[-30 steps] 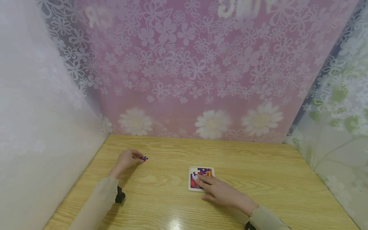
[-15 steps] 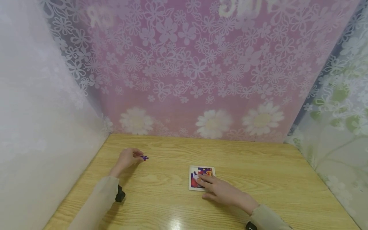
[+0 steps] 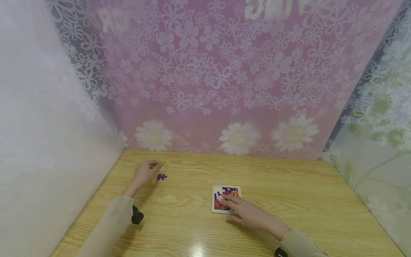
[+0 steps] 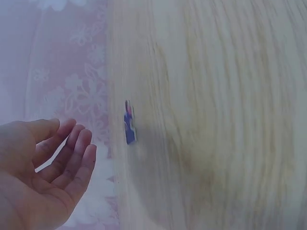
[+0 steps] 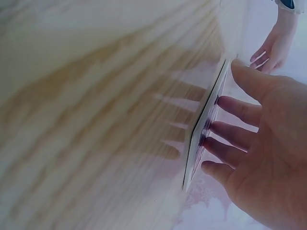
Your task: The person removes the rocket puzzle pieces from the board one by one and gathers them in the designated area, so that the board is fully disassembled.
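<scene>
A small purple jigsaw piece (image 3: 162, 177) lies flat on the wooden table at the left. My left hand (image 3: 143, 174) hovers just above and beside it, holding nothing. In the left wrist view the fingers (image 4: 72, 163) are loosely bent, apart from the piece (image 4: 129, 125). Right of centre lies a square puzzle board (image 3: 217, 210) with a pale frame and a colourful picture; a white patch shows at its upper left. My right hand (image 3: 248, 213) rests on it with spread, fairly straight fingers, covering its lower right. The right wrist view shows fingertips touching the board (image 5: 196, 139) from above.
The wood-grain table (image 3: 289, 189) is bounded by a pink floral cloth (image 3: 205, 89) at the back. A pale cloth (image 3: 48, 142) hangs at the left and a floral one (image 3: 379, 150) at the right.
My left hand has let go of the purple jigsaw piece and lifted slightly up and away from it. The piece now lies on the table. My right hand stays on the board.
</scene>
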Motion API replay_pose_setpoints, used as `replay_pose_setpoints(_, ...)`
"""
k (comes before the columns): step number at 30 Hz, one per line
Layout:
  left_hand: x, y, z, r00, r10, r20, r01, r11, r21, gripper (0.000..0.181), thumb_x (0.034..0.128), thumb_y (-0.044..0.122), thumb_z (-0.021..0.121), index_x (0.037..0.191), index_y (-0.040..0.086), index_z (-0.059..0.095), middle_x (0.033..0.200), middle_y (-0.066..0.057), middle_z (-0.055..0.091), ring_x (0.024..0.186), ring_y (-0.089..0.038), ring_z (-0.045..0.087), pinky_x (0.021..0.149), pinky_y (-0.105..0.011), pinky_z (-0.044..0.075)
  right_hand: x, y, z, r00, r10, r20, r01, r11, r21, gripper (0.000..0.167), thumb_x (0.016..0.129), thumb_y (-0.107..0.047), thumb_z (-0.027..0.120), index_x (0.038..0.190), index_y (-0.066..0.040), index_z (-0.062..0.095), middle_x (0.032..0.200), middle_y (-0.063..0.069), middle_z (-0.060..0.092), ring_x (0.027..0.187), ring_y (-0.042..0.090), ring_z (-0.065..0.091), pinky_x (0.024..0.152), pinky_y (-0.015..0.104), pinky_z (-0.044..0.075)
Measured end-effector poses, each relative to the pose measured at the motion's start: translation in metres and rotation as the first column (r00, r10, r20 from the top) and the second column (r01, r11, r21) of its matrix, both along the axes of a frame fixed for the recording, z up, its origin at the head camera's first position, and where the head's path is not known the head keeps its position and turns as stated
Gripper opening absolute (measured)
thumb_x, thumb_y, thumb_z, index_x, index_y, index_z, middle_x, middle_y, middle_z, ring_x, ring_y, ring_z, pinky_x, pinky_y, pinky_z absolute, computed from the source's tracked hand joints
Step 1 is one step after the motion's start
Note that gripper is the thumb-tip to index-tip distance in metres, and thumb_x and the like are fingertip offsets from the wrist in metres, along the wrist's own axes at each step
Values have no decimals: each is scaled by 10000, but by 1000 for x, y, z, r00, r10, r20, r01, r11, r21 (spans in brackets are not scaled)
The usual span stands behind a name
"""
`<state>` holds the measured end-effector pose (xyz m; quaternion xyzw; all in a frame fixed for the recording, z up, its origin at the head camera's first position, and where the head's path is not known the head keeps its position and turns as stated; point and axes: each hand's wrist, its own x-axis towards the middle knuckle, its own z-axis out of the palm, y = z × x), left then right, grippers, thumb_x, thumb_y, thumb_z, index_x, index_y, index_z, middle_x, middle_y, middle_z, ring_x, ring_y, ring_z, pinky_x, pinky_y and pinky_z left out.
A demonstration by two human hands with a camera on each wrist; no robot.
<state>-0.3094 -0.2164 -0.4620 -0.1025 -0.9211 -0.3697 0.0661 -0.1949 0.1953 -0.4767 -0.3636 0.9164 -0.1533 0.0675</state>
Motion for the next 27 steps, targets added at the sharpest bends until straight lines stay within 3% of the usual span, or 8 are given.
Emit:
replay_pose_setpoints(5,2,15,5,999,-45,3,45,997,55,330,1052,247,578,1233,-4,694,1106,-211,720,1014,-347,688,859,-520,561,2,0,3,1000,14,-26,-14,1000,-5,573,1030,-398,585,1495,-73,505,1554,175,439,1400,383,448,1068,542,447)
replay_pose_setpoints(12,1,40,4,994,-106,-7,106,988,110,295,1057,232,570,1202,15,708,1080,-200,725,942,-357,703,730,-500,586,3,3,3,999,8,-50,-8,1000,-2,572,1023,-382,603,1496,-77,505,1546,188,442,1388,409,452,1058,561,449)
replay_pose_setpoints(17,3,60,3,987,-159,5,157,978,136,288,1051,217,581,1224,21,701,1119,-171,725,985,-361,705,782,-385,599,5,9,2,998,-6,-56,7,1000,17,572,1021,-382,604,1503,-92,499,1553,195,429,1391,439,437,1077,606,409)
replay_pose_setpoints(22,7,80,3,984,-177,31,170,972,161,270,1048,232,587,1218,64,714,1132,-156,731,1014,-333,708,811,-398,595,8,16,4,999,-31,-8,31,1000,1,603,1032,-398,577,1524,-69,460,1581,221,375,1382,523,401,1062,654,390)
replay_pose_setpoints(27,13,102,4,977,-210,41,202,968,147,287,1056,243,571,1233,68,712,1132,-161,734,1029,-324,708,823,-406,595,11,21,4,999,-51,-9,51,999,18,631,1032,-421,566,1517,-32,455,1603,217,337,1408,504,374,1101,634,358)
